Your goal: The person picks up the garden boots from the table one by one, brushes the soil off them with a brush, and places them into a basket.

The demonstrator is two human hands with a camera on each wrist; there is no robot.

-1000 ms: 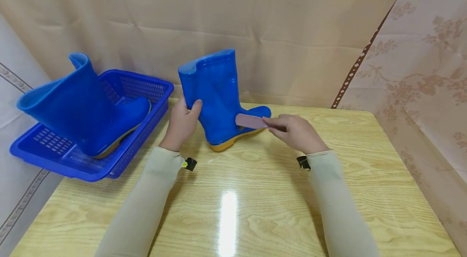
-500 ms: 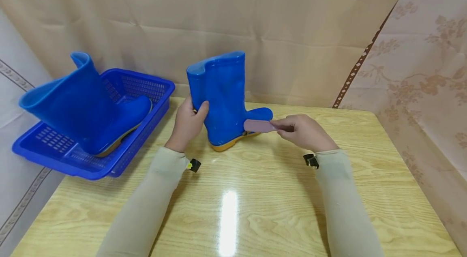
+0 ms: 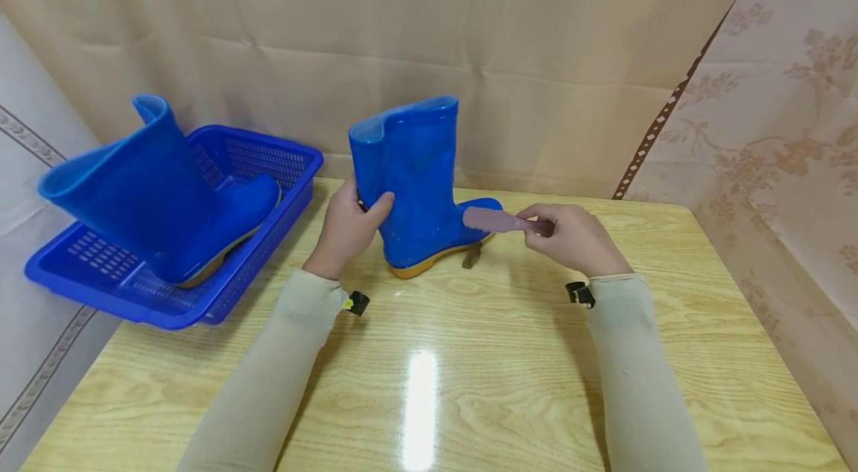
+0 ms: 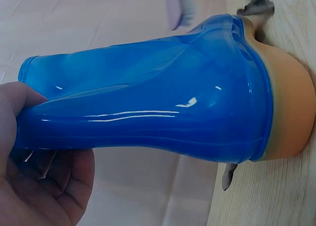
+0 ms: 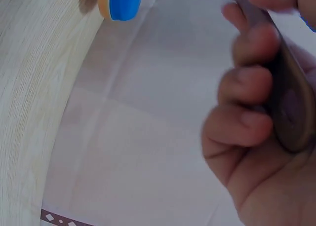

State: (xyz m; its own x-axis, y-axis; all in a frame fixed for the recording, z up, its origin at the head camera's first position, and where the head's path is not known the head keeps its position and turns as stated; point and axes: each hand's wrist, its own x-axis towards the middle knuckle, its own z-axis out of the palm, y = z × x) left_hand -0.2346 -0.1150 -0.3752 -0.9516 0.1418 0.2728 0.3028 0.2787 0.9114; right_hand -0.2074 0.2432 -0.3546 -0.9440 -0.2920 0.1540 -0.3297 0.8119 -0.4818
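Observation:
A blue rubber boot (image 3: 418,189) with a yellow-orange sole stands on the wooden table, its toe to the right. My left hand (image 3: 348,226) grips its shaft from the heel side, with the thumb (image 4: 22,95) on the near face in the left wrist view. My right hand (image 3: 570,234) holds a pinkish-purple brush (image 3: 492,219) by its handle (image 5: 294,112). The brush head overlaps the boot's toe in the head view; pale bristles show in the left wrist view, apart from the shaft there. A small brown piece (image 3: 472,256) lies beside the sole, its kind unclear.
At the left a blue plastic basket (image 3: 304,168) holds a second blue boot (image 3: 167,211), leaning inside it. A beige curtain (image 3: 536,70) hangs behind the table (image 3: 523,383). Another dark bit (image 4: 228,176) shows near the boot in the left wrist view.
The boot and my left hand have shifted right. My right hand has taken the brush right and slightly up from the ankle to the toe. The brown piece now shows on the table.

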